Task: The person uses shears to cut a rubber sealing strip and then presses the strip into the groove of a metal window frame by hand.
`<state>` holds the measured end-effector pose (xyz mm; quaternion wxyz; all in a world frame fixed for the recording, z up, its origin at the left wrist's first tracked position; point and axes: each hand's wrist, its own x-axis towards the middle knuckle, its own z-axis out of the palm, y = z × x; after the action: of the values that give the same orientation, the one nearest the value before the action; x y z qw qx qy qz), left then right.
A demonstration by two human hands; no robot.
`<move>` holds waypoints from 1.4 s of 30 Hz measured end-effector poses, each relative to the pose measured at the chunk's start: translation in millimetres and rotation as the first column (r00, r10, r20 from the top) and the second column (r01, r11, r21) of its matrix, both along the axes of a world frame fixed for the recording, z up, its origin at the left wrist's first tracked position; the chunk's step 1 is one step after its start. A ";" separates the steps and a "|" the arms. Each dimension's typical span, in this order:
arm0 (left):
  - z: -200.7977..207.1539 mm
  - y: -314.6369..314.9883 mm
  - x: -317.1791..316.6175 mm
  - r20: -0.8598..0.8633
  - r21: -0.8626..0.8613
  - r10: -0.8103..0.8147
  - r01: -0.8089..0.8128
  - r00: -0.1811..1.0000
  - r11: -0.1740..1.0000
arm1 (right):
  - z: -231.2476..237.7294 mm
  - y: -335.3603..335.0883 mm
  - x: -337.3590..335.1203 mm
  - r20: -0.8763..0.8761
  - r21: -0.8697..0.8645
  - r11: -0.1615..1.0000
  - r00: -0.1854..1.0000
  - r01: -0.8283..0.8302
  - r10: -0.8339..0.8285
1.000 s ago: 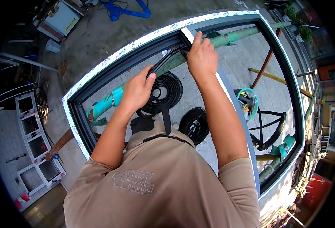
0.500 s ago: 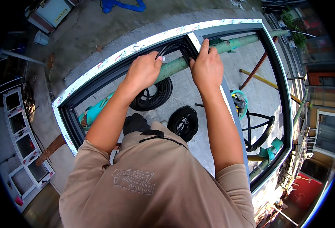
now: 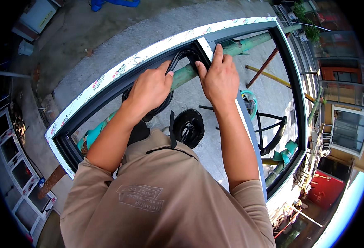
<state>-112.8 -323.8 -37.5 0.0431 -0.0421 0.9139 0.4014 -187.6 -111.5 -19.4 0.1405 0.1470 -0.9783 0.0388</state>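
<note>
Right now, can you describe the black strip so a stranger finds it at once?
Find the big white-edged frame. Between the left hand and the middle bar is the black strip. Unlike the round black bundle on the ground, it arches.

Two hands: one left hand (image 3: 149, 89), one right hand (image 3: 220, 80). One rectangular frame (image 3: 128, 63); one dividing bar (image 3: 205, 47); one black strip loop (image 3: 173, 63); one round black bundle (image 3: 193, 136). Two buckets: one teal-rimmed bucket (image 3: 255, 103), one pale bucket (image 3: 25, 48).
</note>
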 end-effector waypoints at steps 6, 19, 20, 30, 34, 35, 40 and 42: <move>6.5 -0.8 5.9 0.029 0.042 -0.015 0.014 0.999 0.999 | 1.8 -5.3 -1.1 0.044 -0.017 0.997 0.996 0.077 -0.076; -11.5 -1.3 -10.3 -0.115 0.121 -0.050 0.063 0.992 0.991 | 4.6 -6.7 -2.5 0.061 0.013 0.998 0.996 0.058 -0.059; -10.6 -0.8 -10.9 -0.114 0.133 -0.045 0.060 0.992 0.989 | 3.7 -7.6 -4.2 0.047 0.002 0.999 0.998 0.039 -0.039; -24.0 5.2 -14.2 -0.228 0.245 0.018 0.039 0.973 0.969 | -5.7 -27.4 -20.0 -0.006 0.071 0.996 0.998 0.059 -0.059; -23.7 7.6 -15.4 -0.186 0.263 0.029 0.021 0.982 0.965 | -4.5 -28.9 -18.5 -0.023 0.101 0.993 0.998 0.067 -0.065; -20.6 7.0 -15.8 -0.170 0.268 0.028 0.019 0.985 0.963 | -4.5 -29.0 -19.0 -0.020 0.105 0.992 0.997 0.074 -0.072; -26.7 5.4 -16.8 -0.197 0.285 0.047 0.011 0.979 0.959 | -4.4 -31.2 -21.9 0.001 0.089 0.993 0.997 0.082 -0.083; -25.9 5.3 -16.3 -0.190 0.289 0.035 0.022 0.981 0.957 | -3.1 -32.8 -22.6 0.007 0.070 0.992 0.994 0.104 -0.105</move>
<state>-129.1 -318.5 -63.4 -0.0416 0.0006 0.8449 0.5333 -210.2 -144.3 -22.5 0.1318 0.1002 -0.9862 -0.0020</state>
